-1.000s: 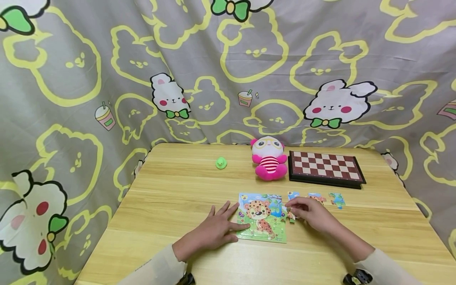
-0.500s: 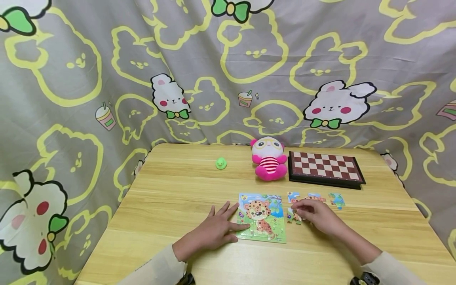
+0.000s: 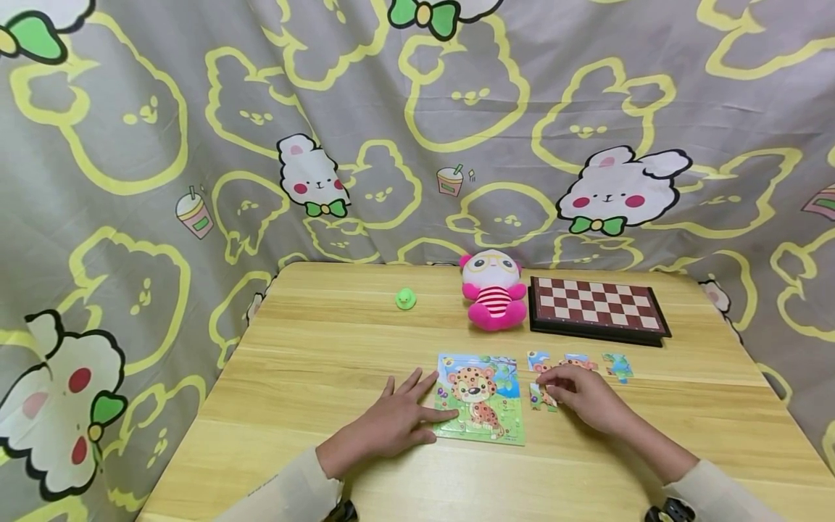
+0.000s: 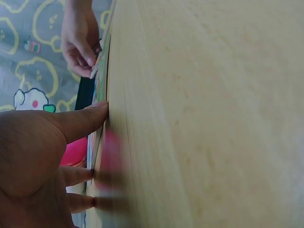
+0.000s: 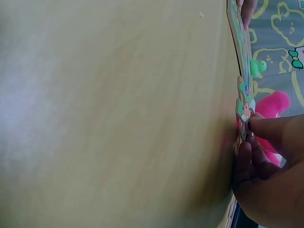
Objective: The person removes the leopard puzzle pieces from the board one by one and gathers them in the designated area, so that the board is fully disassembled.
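Note:
A leopard picture jigsaw puzzle [image 3: 479, 399] lies flat on the wooden table. My left hand [image 3: 391, 420] rests at its left side with fingers spread, the index and thumb over or against its edge. Just right of the puzzle, my right hand [image 3: 590, 401] pinches a jigsaw piece [image 3: 536, 396] between thumb and fingers. In the right wrist view that jigsaw piece [image 5: 243, 102] is tilted up close to the tabletop; whether it touches the table I cannot tell. Behind the right hand lie a blue-cornered piece [image 3: 538, 359], a leopard-ear piece [image 3: 578, 359] and a green-blue piece [image 3: 617, 367].
A pink plush panda [image 3: 493, 293] sits at the back, beside a dark folding chessboard [image 3: 596, 304]. Further left stands a small green duck [image 3: 405, 298]. A grey patterned curtain [image 3: 365, 94] hangs behind the table [image 3: 313, 326].
My right hand has drawn slightly rightward from the puzzle's right edge with the jigsaw piece, opening a small gap between them. My left hand has stayed in place.

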`<control>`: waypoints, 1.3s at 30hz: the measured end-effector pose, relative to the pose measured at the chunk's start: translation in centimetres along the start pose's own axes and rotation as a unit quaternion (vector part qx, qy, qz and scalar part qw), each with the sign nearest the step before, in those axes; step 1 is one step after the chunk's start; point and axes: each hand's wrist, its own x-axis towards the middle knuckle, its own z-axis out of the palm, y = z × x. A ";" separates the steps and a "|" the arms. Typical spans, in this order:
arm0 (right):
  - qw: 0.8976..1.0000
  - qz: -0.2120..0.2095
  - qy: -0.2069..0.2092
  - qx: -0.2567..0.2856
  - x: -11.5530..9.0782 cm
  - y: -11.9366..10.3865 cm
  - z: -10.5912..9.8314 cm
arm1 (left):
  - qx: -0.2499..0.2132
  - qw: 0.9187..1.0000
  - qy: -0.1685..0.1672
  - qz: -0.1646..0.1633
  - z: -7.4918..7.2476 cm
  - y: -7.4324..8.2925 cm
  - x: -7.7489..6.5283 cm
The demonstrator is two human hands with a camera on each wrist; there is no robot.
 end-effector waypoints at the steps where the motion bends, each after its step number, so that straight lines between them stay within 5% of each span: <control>1: 1.000 -0.001 0.000 -0.003 0.0 0.0 0.0 | 0.000 1.000 -0.001 -0.001 0.0 0.0 0.0; 39: 1.000 -0.012 -0.003 0.015 0.3 0.6 0.0 | 0.002 1.000 0.001 0.001 -0.1 0.1 0.0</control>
